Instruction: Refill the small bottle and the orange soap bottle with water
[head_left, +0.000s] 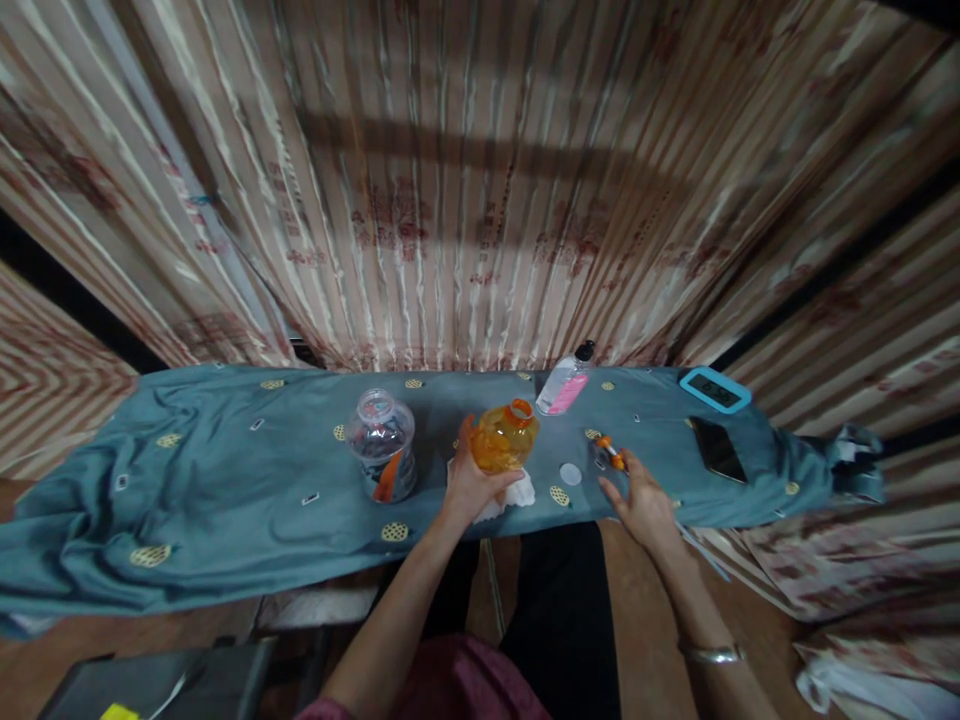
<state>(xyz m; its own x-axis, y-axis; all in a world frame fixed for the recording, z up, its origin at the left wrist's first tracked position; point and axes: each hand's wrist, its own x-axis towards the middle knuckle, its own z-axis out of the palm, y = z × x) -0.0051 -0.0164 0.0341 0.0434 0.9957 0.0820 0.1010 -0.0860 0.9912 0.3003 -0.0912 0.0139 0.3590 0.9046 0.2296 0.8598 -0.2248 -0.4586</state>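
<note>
Orange translucent bottle (501,442), uncapped and tilted, sat just below the frame's centre, fingers of the left hand (471,480) wrapped around it. Lower right of centre, the right hand (646,508), partly open, touched a small orange-and-white piece (611,453); whether it was gripped, I couldn't tell. Left of centre, a clear plastic jar (386,455) stood on the cloth-covered tabletop (247,480).
</note>
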